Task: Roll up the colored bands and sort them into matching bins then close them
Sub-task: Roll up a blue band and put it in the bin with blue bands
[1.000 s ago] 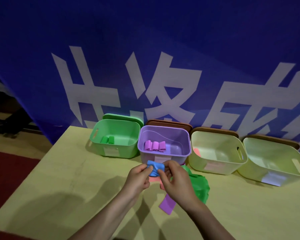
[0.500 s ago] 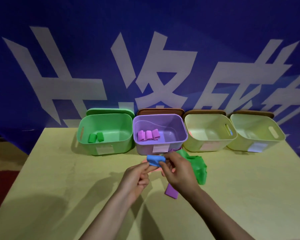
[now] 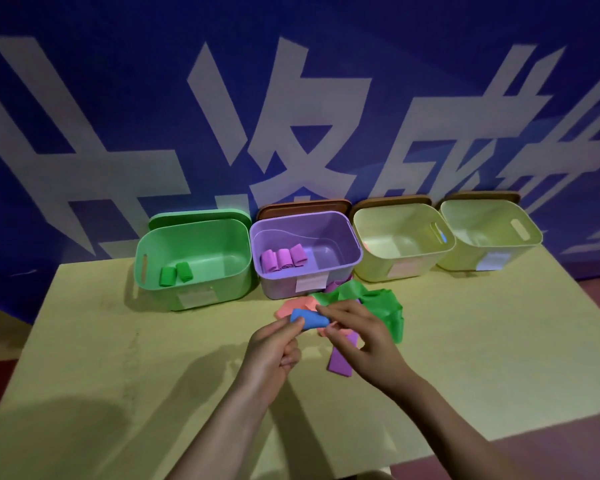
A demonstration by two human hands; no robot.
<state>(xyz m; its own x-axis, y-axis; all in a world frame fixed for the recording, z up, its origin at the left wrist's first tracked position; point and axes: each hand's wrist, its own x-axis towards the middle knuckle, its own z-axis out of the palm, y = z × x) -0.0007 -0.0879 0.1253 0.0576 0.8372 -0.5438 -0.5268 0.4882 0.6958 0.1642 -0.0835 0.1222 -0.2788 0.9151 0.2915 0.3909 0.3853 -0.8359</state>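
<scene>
Both hands pinch the blue band (image 3: 309,318) above the table (image 3: 118,358), left hand (image 3: 274,348) at its near end, right hand (image 3: 357,337) fingers curled over the far end, forearms converging: rolling nearly done; next likely a drop into the blue-labelled cream bin (image 3: 520,237), far right.

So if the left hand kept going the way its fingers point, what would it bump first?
Probably the purple bin; the left hand, gripping the blue band, points up-table toward it, though depth is unclear.
</scene>
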